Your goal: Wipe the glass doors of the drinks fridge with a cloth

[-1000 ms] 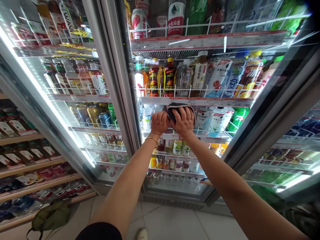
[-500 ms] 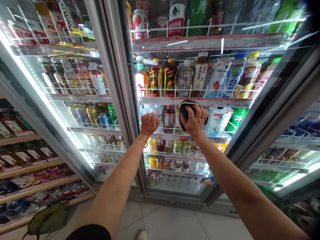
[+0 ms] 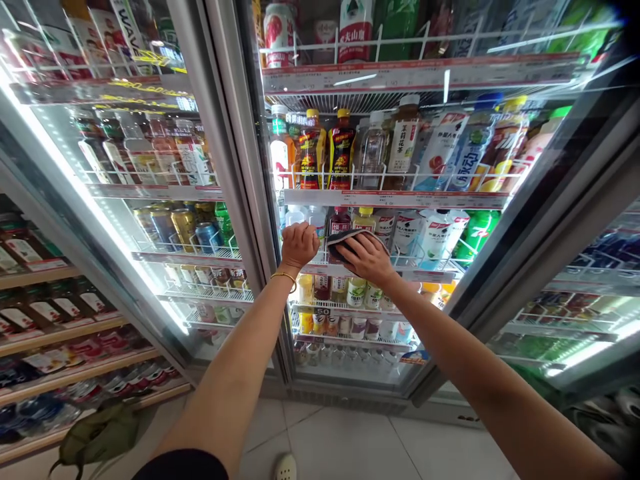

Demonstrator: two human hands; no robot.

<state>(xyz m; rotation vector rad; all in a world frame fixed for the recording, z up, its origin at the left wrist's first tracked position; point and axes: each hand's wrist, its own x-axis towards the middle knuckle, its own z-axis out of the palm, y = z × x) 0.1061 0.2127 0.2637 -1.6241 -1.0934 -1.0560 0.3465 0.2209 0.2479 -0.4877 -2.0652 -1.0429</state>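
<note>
My right hand (image 3: 369, 259) presses a dark cloth with a pale edge (image 3: 345, 239) flat against the glass door, in front of the middle shelf of bottles. The fingers lie over the cloth and point left. Just left of it, my left hand (image 3: 300, 245) is curled closed at the glass beside the metal door frame (image 3: 240, 133); whatever its fingers may hold is hidden. A gold bracelet (image 3: 286, 279) circles the left wrist. Behind the glass stand rows of bottles, with a red-labelled dark bottle (image 3: 340, 221) partly covered by the cloth.
Another glass door with drinks (image 3: 185, 230) is on the left, beside wooden shelves of bottles (image 3: 50, 329). A green bag (image 3: 100, 433) lies at the lower left on the tiled floor (image 3: 345, 443). One pale shoe (image 3: 285, 469) shows at the bottom. More drinks fill the cooler at right.
My right hand and the cloth have moved left and down across the glass, and the cloth now lies flatter. My left hand has stayed in place. The view has shifted slightly.
</note>
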